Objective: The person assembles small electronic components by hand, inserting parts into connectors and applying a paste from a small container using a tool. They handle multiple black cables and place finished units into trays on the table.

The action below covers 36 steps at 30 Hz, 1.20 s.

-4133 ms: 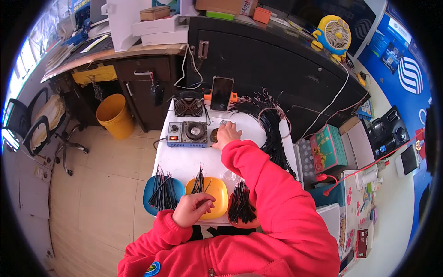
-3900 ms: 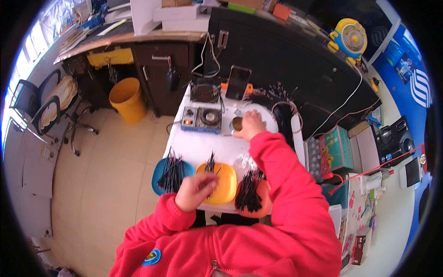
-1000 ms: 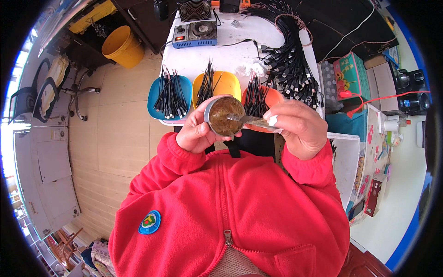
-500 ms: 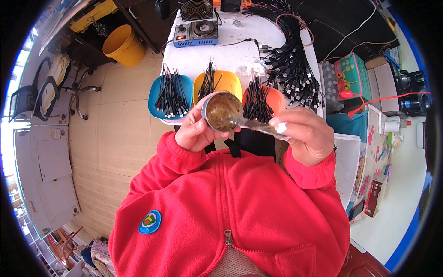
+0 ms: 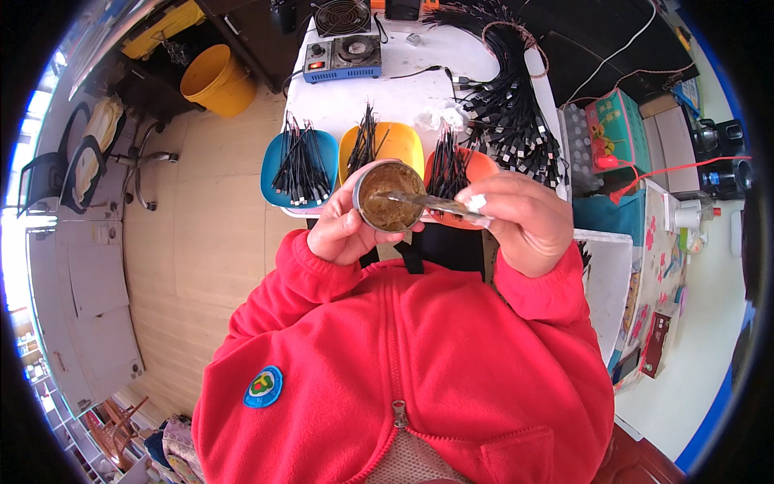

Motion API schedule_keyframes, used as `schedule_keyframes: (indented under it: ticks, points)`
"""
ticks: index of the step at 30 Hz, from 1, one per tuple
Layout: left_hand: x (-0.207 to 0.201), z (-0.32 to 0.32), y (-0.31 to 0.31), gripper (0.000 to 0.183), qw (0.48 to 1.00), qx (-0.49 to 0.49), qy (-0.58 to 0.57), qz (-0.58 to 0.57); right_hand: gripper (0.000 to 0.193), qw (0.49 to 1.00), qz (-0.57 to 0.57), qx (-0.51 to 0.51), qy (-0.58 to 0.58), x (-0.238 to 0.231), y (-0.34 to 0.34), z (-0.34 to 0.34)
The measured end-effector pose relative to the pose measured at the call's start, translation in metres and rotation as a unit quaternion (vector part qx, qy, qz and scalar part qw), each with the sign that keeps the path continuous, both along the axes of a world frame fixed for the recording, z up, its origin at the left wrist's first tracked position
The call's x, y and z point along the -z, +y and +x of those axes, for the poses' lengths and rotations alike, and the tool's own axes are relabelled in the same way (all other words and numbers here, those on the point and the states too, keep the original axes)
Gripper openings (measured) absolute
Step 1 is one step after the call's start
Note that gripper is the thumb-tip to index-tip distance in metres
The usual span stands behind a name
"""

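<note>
My left hand (image 5: 347, 224) is wrapped round a small round metal tin (image 5: 359, 211), its open mouth turned up toward me. Brown paste (image 5: 393, 214) coats the inside of the tin. Between the thumb and fingers of my right hand (image 5: 526, 216) is a pair of metal tweezers (image 5: 439, 204), whose far end dips into the paste. Something white covers one fingertip of that hand. Just beyond my hands stand a blue tray (image 5: 268, 165), a yellow tray (image 5: 409, 143) and an orange tray (image 5: 481, 168), with black cable pieces in each.
A blue soldering pot unit (image 5: 343, 60) with a lit red switch sits at the table's far left, in front of a fan (image 5: 343, 18). A large bundle of black USB cables (image 5: 516, 121) fills the right side. Crumpled white tissue (image 5: 439, 118) lies behind the trays.
My right hand has moved slightly left, and the tweezers have gone deeper across the tin's mouth into the paste. The left hand and the tin stay nearly still.
</note>
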<state>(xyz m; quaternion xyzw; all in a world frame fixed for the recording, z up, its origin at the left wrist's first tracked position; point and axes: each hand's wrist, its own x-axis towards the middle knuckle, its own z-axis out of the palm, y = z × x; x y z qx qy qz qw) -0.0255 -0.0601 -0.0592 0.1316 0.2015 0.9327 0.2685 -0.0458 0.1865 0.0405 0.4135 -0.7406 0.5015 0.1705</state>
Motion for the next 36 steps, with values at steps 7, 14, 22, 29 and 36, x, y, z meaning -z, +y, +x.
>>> schedule_keyframes:
  ticks: [7, 14, 22, 29, 36]
  points:
    - [-0.004, 0.002, -0.001, 0.088, 1.000, 0.006, -0.002, 0.004, 0.026, 0.999, 0.004, -0.039, -0.035, 0.003, -0.005, -0.001]
    - [-0.002, 0.000, 0.001, 0.089, 1.000, 0.018, 0.006, 0.011, 0.013, 0.999, 0.030, 0.007, -0.023, -0.002, -0.001, -0.001]
    - [-0.001, 0.001, -0.001, 0.089, 1.000, 0.009, 0.004, -0.002, 0.027, 0.999, 0.012, -0.017, -0.026, -0.007, -0.006, 0.003]
    - [0.001, 0.000, -0.001, 0.090, 1.000, 0.008, 0.007, -0.003, 0.021, 0.998, 0.012, 0.017, -0.059, 0.001, -0.013, 0.003]
    - [0.001, 0.001, -0.001, 0.090, 1.000, 0.005, 0.002, -0.003, 0.012, 0.998, -0.003, -0.005, -0.064, 0.001, -0.002, 0.000]
